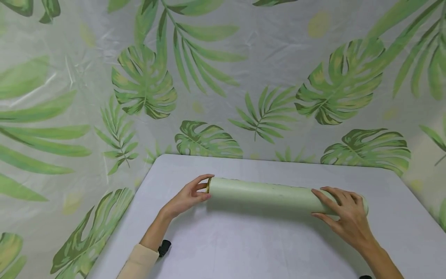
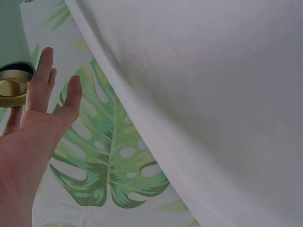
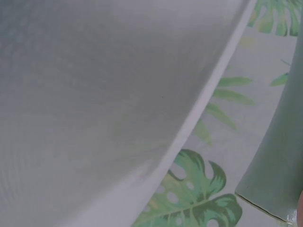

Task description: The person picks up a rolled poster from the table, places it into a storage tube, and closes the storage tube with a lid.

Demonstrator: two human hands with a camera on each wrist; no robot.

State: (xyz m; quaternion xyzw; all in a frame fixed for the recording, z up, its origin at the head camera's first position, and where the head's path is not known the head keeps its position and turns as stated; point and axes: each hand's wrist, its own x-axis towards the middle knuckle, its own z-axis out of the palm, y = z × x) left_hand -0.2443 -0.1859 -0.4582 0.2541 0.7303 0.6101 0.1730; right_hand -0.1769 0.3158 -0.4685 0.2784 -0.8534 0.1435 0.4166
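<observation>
A long pale green tube point(image 1: 261, 193) is held crosswise above the white table. My left hand point(image 1: 189, 197) pinches the gold cap point(image 1: 208, 186) at its left end, with fingers at the top and thumb at the bottom of the rim. In the left wrist view the gold cap point(image 2: 13, 89) sits at the tube's end, and a dark opening point(image 2: 21, 67) shows between them. Around the right end of the tube, my right hand point(image 1: 348, 215) grips with spread fingers over it and the thumb below. The right wrist view shows that end of the tube point(image 3: 274, 179), with only a sliver of hand.
The white table point(image 1: 244, 248) has rounded far corners. Behind and beside it hangs a sheet point(image 1: 271, 66) printed with green leaves. Black wrist gear point(image 1: 164, 248) shows by the left cuff.
</observation>
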